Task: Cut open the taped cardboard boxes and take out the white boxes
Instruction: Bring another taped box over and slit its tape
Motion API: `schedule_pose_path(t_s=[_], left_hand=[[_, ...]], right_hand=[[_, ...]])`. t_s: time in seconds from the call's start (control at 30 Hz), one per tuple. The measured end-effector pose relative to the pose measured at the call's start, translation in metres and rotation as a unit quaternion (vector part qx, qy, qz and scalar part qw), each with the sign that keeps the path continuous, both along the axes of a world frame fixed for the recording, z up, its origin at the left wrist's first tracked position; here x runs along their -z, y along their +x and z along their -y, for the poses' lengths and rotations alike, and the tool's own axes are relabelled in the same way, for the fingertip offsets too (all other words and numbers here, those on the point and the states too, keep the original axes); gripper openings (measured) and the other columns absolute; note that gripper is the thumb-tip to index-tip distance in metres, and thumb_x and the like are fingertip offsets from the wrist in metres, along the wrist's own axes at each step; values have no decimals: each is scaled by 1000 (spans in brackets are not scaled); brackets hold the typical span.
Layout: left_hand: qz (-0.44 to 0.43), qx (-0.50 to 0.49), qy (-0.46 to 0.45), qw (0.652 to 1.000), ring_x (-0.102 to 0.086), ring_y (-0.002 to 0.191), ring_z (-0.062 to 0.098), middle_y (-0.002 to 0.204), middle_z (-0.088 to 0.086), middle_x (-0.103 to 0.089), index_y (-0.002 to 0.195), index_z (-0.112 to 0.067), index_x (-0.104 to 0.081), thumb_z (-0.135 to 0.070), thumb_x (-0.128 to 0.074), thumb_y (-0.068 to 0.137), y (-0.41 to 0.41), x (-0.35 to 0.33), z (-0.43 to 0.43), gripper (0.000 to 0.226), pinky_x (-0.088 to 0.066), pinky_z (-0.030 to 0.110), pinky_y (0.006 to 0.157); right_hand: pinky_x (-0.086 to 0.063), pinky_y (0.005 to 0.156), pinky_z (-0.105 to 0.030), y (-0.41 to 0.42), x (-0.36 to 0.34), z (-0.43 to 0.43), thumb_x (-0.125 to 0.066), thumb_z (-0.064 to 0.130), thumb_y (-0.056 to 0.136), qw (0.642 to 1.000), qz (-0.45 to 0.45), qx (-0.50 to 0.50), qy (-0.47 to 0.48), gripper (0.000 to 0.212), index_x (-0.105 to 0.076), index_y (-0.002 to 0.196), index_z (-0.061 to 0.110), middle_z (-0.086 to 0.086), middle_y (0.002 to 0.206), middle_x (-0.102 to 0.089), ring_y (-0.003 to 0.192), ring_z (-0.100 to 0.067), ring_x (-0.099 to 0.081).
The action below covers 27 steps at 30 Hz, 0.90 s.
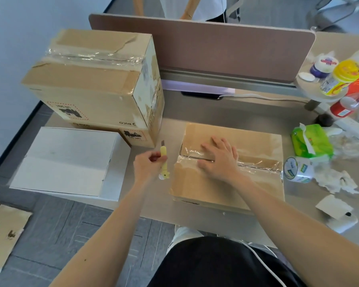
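Note:
A flat cardboard box lies on the desk in front of me, with clear tape along its middle seam and a short slit showing at the seam's left part. My right hand rests flat on that seam, fingers spread. My left hand is just left of the box and grips a yellow utility knife, blade pointing up and away. A white box lies at the desk's left edge. Behind it stand two stacked taped cardboard boxes.
A tape roll, green tissue pack, crumpled paper, bottles and jars crowd the desk's right side. A brown partition closes off the back. Flattened cardboard lies on the floor at left. A person stands behind the partition.

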<state>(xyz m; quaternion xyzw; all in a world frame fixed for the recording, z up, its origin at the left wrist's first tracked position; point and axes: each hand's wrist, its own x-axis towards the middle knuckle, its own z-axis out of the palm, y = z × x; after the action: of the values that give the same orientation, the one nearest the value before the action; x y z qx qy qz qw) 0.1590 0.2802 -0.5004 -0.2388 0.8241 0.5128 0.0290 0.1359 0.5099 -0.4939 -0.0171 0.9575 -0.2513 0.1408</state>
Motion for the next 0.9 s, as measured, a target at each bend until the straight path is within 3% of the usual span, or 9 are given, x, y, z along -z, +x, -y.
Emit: schedule_pose_path(t_s=[0.1,0.17,0.23,0.3,0.4,0.47,0.63,0.77,0.9], left_hand=[[-36,37,98,994,-65,63,2,75,-4,-70,89,-12,-72,-7,-78,83,-9,-32,-21,10,-53,16,64],[-41,64,162,984,-66,63,4,75,-2,-72,88,-11,-72,-3,-75,84,-10,-45,-35,9,-54,17,63],[-41,82,214,973,-67,65,7,75,1,-73,89,-10,-73,-1,-74,85,-12,-52,-46,9,-55,21,63],[-40,89,262,960,-69,68,13,78,5,-74,90,-8,-71,1,-72,85,-15,-55,-55,10,-56,24,63],[-34,83,329,940,-70,73,24,84,11,-73,89,-8,-55,-1,-75,80,-18,-53,-63,23,-57,31,63],[-23,97,355,929,-70,75,28,83,10,-73,87,-11,-44,-9,-78,72,-21,-50,-64,37,-57,34,63],[-10,138,323,936,-67,79,31,69,8,-63,89,-11,-41,-10,-82,71,-27,-50,-71,44,-59,44,70],[-51,165,124,977,-55,68,17,72,4,-57,84,-4,-54,-17,-88,73,-39,-51,-67,38,-50,19,59],[-31,248,-44,967,-50,91,12,102,-10,-53,107,-25,-65,-39,-90,66,-49,-42,-39,50,-43,26,78]], right_hand=[[-40,90,-31,-9,-22,9,-67,27,91,979,-14,61,-195,20,-75,99,11,-3,105,-67,101,-14,-59],[-39,72,-27,-9,-35,19,-60,19,97,938,20,80,-336,26,-70,91,-4,-12,88,-69,74,-15,-58],[-43,77,-25,-7,-40,27,-53,19,101,904,68,98,-410,30,-70,99,-6,-22,100,-70,85,-17,-61],[-49,83,-28,-3,-43,29,-46,22,104,861,133,103,-479,35,-68,111,-6,-15,103,-68,94,-17,-61],[-55,71,-28,2,-49,23,-42,26,105,800,199,117,-554,36,-64,122,3,-11,103,-70,89,-20,-68],[-54,71,-31,3,-51,18,-42,28,105,787,217,120,-565,32,-66,119,13,-6,101,-71,87,-19,-68],[-53,69,-32,4,-50,9,-46,27,104,784,217,155,-561,29,-69,94,13,-4,85,-71,79,-19,-68],[-52,62,-32,0,-45,-1,-53,19,101,796,156,217,-542,22,-62,84,8,-9,78,-67,67,-22,-66],[-41,50,-27,-4,-37,-21,-56,23,99,944,32,114,-309,34,-61,71,5,-1,61,-58,45,-14,-50]])
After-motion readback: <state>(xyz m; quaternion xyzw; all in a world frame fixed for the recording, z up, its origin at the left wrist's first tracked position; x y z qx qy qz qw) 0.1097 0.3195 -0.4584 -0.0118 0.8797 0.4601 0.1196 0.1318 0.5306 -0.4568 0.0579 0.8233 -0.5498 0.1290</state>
